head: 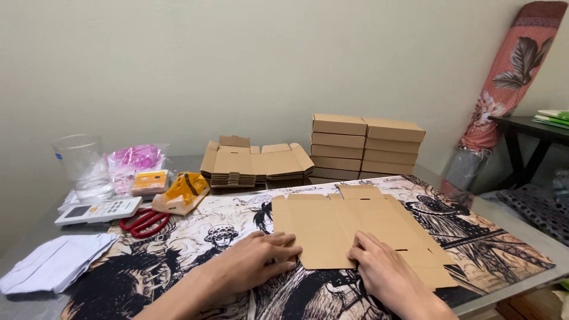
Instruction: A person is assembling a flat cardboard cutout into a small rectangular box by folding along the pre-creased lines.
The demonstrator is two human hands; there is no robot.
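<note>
Cardboard lies flat under our hands: one unfolded box blank (355, 228) spread on the printed desk mat (195, 237), none of its flaps raised yet as far as we can see. We judge the folding of this blank to be at its very start.

Behind it, against the wall, stand two stacks of finished boxes (366, 147), closed and squared up, so a good part of the work looks done. Just left of them sits a pile of flat blanks (255, 161), so more looks to be left.

Our left hand (255, 261) rests flat on the mat, its fingertips touching the blank's near left edge. Our right hand (385, 269) lies palm down on the blank's near right part, fingers pressing toward a crease. Both hands are open and flat, well apart from each other, gripping nothing. The blank sits between and just beyond them, in the middle of the mat.

Off to the left lie red scissors (145, 222), a yellow tape dispenser (182, 192), a white remote (98, 211), a clear jar (83, 166), a pink bag (136, 159) and folded white paper (56, 264).
</note>
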